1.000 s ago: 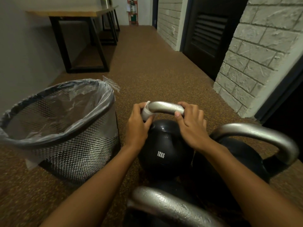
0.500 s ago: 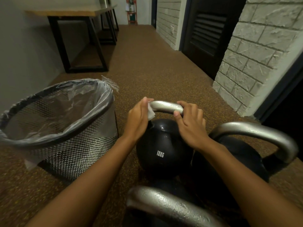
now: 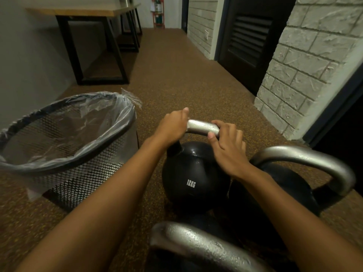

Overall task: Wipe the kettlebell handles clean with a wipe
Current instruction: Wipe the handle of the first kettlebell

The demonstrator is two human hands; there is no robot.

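The left hand [image 3: 172, 127] has slid from the handle's left bend up onto the bar, hiding the wipe in its fist. At centre frame it curls round the handle [image 3: 203, 128] of the 12KG kettlebell [image 3: 194, 179]. The right hand [image 3: 228, 148] grips the bar's other end. This handle looks mid-wipe, while the right-side handle [image 3: 306, 160] and the bottom handle [image 3: 198, 245] likely remain.

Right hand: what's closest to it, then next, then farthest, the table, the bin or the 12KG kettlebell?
1. 12KG kettlebell: right hand grips its handle.
2. Bin: left, on the floor.
3. Table: far back left, by the wall.
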